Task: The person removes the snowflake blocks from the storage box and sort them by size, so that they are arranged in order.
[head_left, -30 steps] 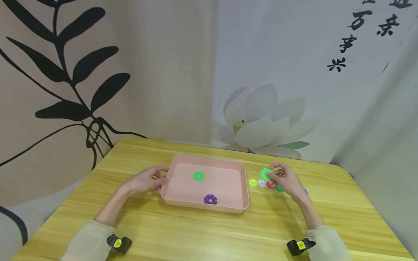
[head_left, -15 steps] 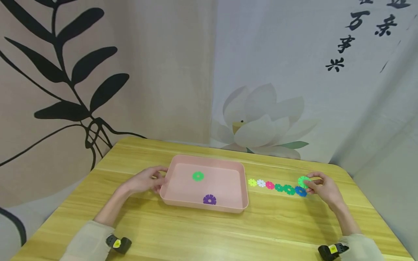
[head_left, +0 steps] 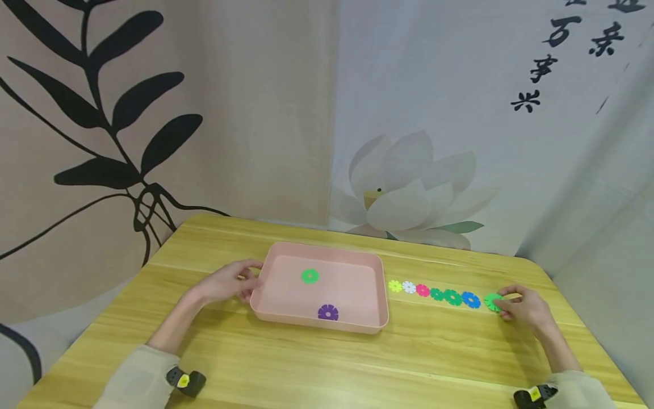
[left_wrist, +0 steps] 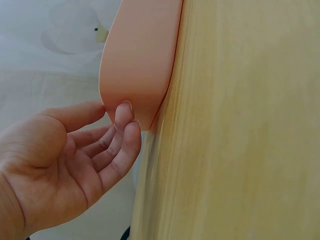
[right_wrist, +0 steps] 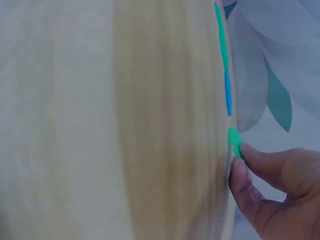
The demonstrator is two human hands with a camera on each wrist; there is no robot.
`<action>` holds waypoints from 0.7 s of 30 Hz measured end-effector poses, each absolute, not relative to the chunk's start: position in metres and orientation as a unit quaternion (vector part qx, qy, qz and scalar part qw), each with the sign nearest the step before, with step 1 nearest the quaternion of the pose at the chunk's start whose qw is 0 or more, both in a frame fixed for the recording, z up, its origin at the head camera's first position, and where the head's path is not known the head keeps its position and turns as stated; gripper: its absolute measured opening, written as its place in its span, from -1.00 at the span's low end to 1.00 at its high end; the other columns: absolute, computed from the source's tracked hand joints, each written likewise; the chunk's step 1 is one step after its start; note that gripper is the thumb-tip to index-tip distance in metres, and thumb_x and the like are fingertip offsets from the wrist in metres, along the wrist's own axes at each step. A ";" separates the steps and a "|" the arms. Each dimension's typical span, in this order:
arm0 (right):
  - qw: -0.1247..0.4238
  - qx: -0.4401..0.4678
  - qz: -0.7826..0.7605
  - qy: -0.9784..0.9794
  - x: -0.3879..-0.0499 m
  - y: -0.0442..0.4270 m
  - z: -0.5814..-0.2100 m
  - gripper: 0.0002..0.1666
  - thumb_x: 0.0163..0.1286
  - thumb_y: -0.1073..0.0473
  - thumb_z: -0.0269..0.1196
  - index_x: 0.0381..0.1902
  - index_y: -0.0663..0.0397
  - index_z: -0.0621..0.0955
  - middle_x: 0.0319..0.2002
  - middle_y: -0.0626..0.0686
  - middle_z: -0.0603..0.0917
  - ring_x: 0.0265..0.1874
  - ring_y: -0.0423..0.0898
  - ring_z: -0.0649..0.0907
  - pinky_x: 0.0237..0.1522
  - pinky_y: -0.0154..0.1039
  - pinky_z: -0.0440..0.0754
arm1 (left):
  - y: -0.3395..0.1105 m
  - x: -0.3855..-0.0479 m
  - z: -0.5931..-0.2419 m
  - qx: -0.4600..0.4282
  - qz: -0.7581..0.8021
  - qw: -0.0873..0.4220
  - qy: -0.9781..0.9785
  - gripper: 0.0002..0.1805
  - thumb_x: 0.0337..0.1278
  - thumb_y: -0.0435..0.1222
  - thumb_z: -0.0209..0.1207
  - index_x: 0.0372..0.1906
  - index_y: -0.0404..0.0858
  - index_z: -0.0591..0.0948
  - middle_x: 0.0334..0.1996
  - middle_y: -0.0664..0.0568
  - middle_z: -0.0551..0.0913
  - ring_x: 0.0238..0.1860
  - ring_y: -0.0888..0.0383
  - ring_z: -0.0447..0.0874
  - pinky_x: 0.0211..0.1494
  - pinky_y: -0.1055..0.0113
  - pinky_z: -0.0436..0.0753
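Disc (head_left: 490,301), light green, edge pinched in right grip (head_left: 527,308), near blue disc (head_left: 474,297)

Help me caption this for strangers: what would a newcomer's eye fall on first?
Likely the pink tray in the middle of the table, a green disc and a purple disc inside it and the left hand touching its left end. Next, the row of coloured notched discs to the tray's right, where the right hand pinches a light green disc past the blue disc. Behind, at left, a large black leaf print stands out.
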State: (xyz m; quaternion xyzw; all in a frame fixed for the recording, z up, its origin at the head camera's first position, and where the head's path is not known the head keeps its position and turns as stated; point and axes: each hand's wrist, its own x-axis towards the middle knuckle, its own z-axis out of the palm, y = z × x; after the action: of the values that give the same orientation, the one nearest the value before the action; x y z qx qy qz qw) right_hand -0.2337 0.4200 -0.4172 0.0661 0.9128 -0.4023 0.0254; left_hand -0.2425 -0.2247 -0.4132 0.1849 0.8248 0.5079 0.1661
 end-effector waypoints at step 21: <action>-0.008 0.043 -0.344 0.938 -0.232 0.413 -0.418 -0.48 0.52 0.15 0.22 0.12 0.58 0.44 -0.30 0.20 0.65 -0.45 -0.04 0.69 -0.41 -0.25 0.67 | -0.224 -0.243 -0.413 0.181 0.509 0.169 0.824 -0.42 0.50 -0.35 0.08 0.41 -0.59 0.23 -0.22 -0.24 0.56 -0.34 0.03 0.62 -0.25 0.16 0.69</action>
State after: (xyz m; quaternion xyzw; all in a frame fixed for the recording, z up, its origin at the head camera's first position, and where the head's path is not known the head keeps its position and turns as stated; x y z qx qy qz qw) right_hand -0.2316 0.4125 -0.4181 0.0428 0.9381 -0.3435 -0.0078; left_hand -0.2434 -0.2241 -0.4133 0.1811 0.8242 0.5092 0.1689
